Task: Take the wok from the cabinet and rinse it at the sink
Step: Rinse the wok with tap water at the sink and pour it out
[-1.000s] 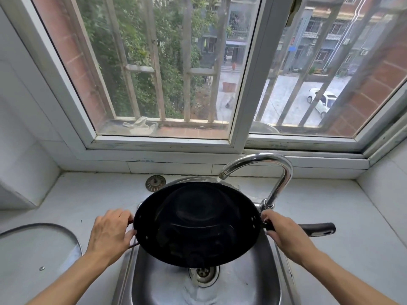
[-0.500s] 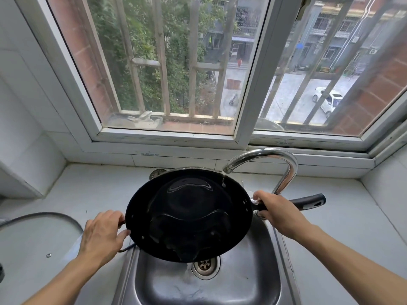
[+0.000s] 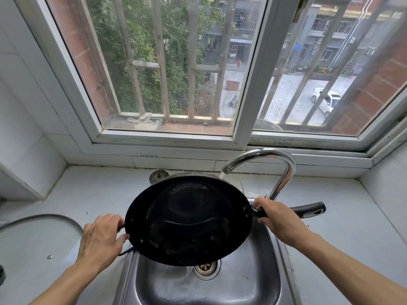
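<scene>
A black wok hangs above the steel sink, tilted slightly, with a pool of water in its bottom. My left hand grips the small loop handle on its left rim. My right hand is closed around the long black handle, near the rim. The chrome faucet arches over from the right, and a thin stream of water runs from its spout onto the wok's far rim. The drain shows just below the wok.
A round strainer lies on the white counter behind the sink. A glass lid rests at the left. The window sill and tiled walls close the space behind and at both sides. Bare counter lies to the right.
Both hands have lifted the wok up and back toward the faucet spout and tilted it; the water inside has shifted. The grips are unchanged.
</scene>
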